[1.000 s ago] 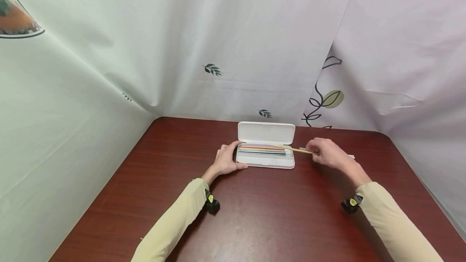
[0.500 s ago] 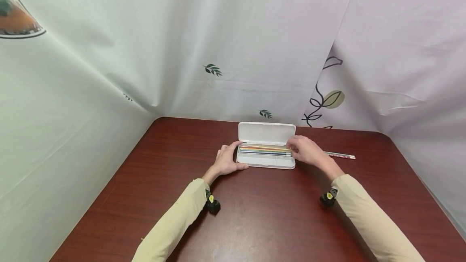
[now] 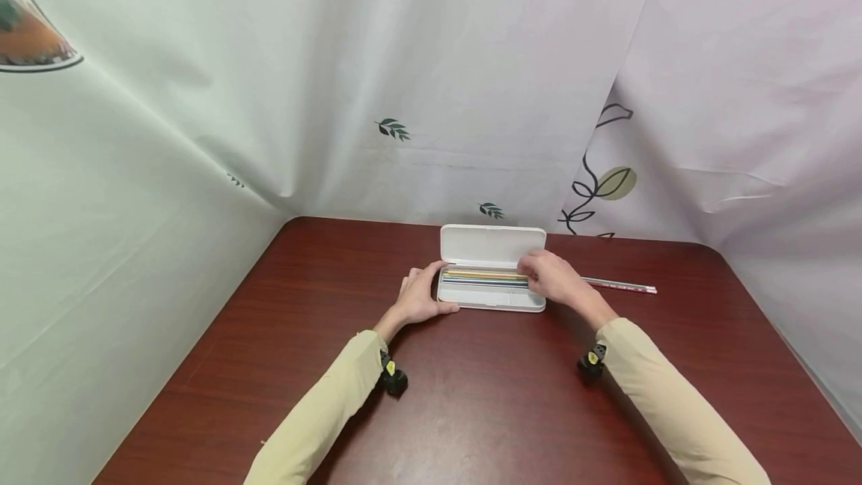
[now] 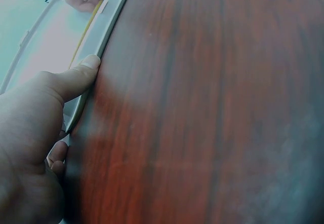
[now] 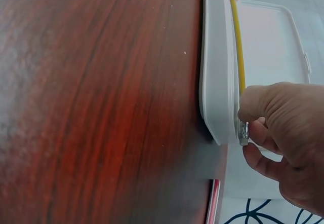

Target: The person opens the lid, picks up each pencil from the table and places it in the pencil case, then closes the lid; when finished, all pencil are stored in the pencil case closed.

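Observation:
A white pencil case lies on the table with its lid raised at the back. Several coloured pencils lie side by side in its long back compartment. My left hand holds the case's left end, thumb along the front edge and fingers round the back corner. At the right end, my right hand pinches a yellow pencil near its metal-banded eraser end. That pencil runs lengthwise along the case, level with the rim in the right wrist view. The right fingers hide the pencils' right ends in the head view.
Two or so more pencils, one with red on it, lie on the table just right of the case. The dark red wooden table has a white patterned cloth hanging behind it.
My right hand has moved left, bringing the yellow pencil from beyond the case's right end to lie along it. The left hand has stayed in place on the case.

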{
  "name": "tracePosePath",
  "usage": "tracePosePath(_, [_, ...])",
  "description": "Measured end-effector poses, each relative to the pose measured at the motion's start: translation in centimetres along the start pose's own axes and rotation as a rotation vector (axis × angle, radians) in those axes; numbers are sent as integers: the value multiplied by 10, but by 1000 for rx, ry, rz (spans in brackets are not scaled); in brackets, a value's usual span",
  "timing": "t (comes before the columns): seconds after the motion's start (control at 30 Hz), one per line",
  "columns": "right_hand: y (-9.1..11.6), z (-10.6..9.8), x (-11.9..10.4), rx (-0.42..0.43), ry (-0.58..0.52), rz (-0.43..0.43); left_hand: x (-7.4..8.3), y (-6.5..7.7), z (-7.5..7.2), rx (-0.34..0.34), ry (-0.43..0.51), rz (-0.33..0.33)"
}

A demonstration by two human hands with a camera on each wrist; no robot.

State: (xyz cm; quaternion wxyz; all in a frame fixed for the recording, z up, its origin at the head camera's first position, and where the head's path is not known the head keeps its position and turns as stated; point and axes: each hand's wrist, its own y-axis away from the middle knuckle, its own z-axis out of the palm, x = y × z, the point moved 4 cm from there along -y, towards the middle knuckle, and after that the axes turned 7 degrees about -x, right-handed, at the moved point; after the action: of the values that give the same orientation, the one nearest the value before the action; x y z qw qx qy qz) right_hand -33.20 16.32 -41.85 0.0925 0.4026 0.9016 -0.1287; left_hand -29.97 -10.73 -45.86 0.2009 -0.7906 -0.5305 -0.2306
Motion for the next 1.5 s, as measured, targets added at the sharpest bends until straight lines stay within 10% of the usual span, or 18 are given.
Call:
tracePosePath(0.6, [10, 0, 0, 81, -64, -51, 0, -2, 2, -3, -2, -4])
tracePosePath(0.9, [59, -20, 34, 178, -198, -10, 1, -2, -1, 0, -2, -3])
tracePosePath(1.5, [138, -51, 98, 194, -98, 123, 1, 0, 0, -2, 7, 2])
